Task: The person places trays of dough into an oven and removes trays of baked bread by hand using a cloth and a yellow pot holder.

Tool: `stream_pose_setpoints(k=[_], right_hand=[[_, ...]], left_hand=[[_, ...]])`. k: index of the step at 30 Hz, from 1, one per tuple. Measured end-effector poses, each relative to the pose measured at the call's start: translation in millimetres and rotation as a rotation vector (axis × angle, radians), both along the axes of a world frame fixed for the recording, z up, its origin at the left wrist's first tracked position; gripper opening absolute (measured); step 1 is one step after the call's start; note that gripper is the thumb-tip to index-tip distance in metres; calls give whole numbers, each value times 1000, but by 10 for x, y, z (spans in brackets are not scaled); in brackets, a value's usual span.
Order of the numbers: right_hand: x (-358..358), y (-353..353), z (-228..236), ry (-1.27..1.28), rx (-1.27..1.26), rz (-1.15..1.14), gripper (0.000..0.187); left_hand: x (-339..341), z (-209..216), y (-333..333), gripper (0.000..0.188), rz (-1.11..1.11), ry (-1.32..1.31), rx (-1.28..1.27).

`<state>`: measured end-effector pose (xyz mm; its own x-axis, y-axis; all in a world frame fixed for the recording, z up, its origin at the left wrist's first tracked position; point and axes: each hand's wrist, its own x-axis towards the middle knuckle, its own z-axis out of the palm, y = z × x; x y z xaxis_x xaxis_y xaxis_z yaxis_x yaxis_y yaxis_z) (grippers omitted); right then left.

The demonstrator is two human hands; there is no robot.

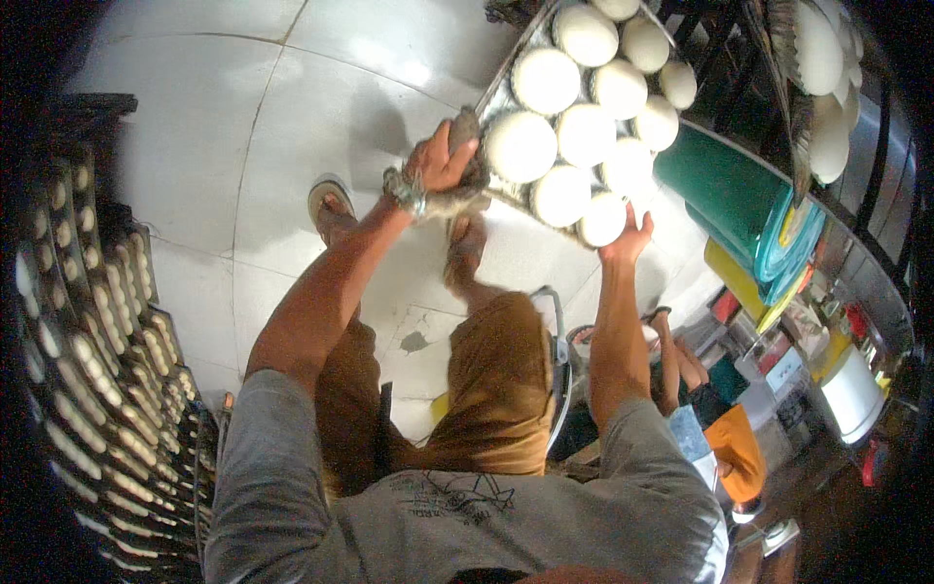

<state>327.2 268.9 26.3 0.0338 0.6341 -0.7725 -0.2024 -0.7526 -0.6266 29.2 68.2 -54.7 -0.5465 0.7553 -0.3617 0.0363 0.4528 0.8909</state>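
A rectangular tray (522,202) carries several rows of round white dough balls (587,135), washed out by bright light. Against its left side, my left hand (441,161) is closed around a dark, worn cloth (465,146) at the rim. Bands circle that wrist. My right hand (628,237) grips the near right corner; thumb and some fingers show, the rest hidden beneath. The tray tilts, its far end reaching the dark rack at the upper right.
On the left stands a tall rack (117,331) full of trays with pale rounds. More white rounds (820,49) sit on the upper right rack. Green and blue plastic tubs (735,200) lean below it. Another person in orange (735,453) is at lower right.
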Motion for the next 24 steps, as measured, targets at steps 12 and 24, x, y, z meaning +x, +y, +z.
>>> stream_pose_setpoints(k=[12, 24], right_hand=[[616, -1199, 410, -143, -23, -102, 36], [414, -1509, 2171, 90, -170, 301, 45]], left_hand=[[604, 621, -1550, 41, -287, 504, 132], [1192, 2664, -2530, 64, 307, 103, -372]])
